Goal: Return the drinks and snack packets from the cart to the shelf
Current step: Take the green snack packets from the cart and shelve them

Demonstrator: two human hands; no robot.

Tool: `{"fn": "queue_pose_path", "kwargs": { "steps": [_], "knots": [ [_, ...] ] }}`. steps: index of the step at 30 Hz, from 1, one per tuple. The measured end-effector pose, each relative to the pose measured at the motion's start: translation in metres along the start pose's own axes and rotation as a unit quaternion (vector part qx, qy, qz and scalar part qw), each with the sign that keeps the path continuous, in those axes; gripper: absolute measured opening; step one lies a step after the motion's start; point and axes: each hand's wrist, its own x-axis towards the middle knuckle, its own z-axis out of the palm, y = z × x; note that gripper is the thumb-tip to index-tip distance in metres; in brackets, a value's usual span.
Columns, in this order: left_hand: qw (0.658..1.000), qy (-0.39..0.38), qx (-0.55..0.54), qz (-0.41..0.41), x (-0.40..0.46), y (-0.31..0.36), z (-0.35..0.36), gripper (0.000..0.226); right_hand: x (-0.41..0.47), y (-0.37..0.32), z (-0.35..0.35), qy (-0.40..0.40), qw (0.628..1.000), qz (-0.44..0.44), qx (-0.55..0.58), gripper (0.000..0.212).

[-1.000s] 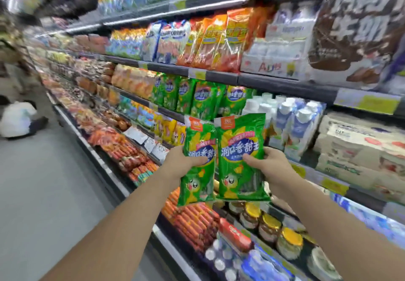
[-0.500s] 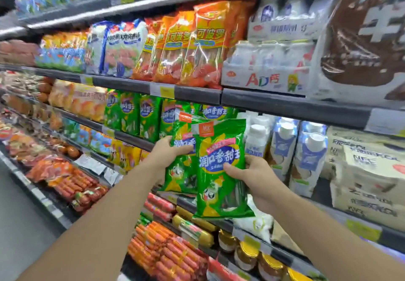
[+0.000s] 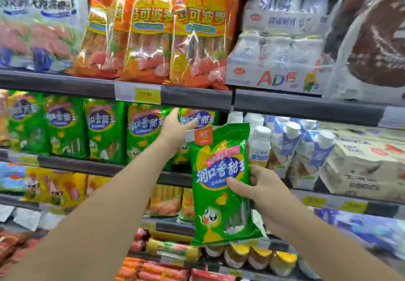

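Two hands are up at the shelving, each busy with a green packet. My right hand (image 3: 260,189) grasps one green snack packet (image 3: 221,184) by its right edge, thumb across the front and fingers behind, so it hangs upright with its long axis vertical, near me and in front of the shelves. My left hand (image 3: 175,127) reaches farther in, thumb hooked round a second green packet (image 3: 197,118) that already stands at the right end of the row of matching green packets (image 3: 103,131) on the middle shelf (image 3: 98,168) (its lower half hides behind my wrist, so I can't tell whether it is fully seated).

The slot I want lies up, left and beyond the right hand's packet, just left of the white drink bottles (image 3: 291,149). The left hand is nearer that slot, yet the packet to shelve is in the right. I judge it needs to go forward and slightly left, kept upright.
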Motion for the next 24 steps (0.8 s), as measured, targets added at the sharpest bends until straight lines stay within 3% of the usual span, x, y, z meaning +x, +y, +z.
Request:
{"fn": "queue_pose_path", "kwargs": {
  "steps": [2, 5, 7, 8, 9, 12, 15, 18, 21, 23, 24],
  "knots": [
    [0.999, 0.026, 0.036, 0.031, -0.004, -0.003, 0.001, 0.066, -0.003, 0.002, 0.004, 0.011, 1.0, 0.006, 0.007, 0.036],
    [0.96, 0.036, 0.243, 0.134, -0.023, -0.016, 0.0, 0.048, -0.005, 0.004, 0.009, 0.028, 1.0, 0.008, 0.005, 0.033],
    [0.881, 0.073, 0.414, 0.218, -0.041, -0.027, 0.001, 0.057, -0.006, 0.007, 0.012, 0.036, 0.999, 0.004, 0.004, 0.032],
    [0.836, 0.095, 0.462, 0.282, -0.048, -0.028, -0.003, 0.061, -0.006, 0.008, 0.014, 0.04, 0.999, 0.003, 0.006, 0.031],
    [0.812, 0.103, 0.465, 0.338, -0.054, -0.028, -0.007, 0.063, -0.006, 0.009, 0.015, 0.044, 0.999, 0.001, 0.008, 0.03],
    [0.841, 0.095, 0.398, 0.353, -0.05, -0.028, -0.012, 0.045, 0.002, 0.01, 0.023, 0.06, 0.998, 0.002, 0.007, 0.029],
    [0.851, 0.035, 0.426, 0.304, -0.05, -0.018, -0.017, 0.034, 0.016, 0.007, 0.037, 0.076, 0.997, -0.003, 0.015, 0.032],
    [0.907, 0.046, 0.346, 0.236, -0.056, -0.024, -0.038, 0.013, 0.037, 0.0, 0.051, 0.087, 0.995, -0.007, 0.037, 0.028],
    [0.973, 0.066, 0.158, 0.158, -0.072, -0.026, -0.064, 0.011, 0.062, -0.01, 0.065, 0.113, 0.991, -0.021, 0.064, 0.032],
    [0.976, 0.047, 0.147, 0.156, -0.079, -0.027, -0.074, 0.011, 0.078, -0.015, 0.075, 0.14, 0.987, -0.03, 0.066, 0.029],
    [0.969, 0.027, 0.182, 0.165, -0.084, -0.028, -0.075, 0.023, 0.086, -0.018, 0.08, 0.153, 0.986, -0.032, 0.061, 0.023]
  ]
}}
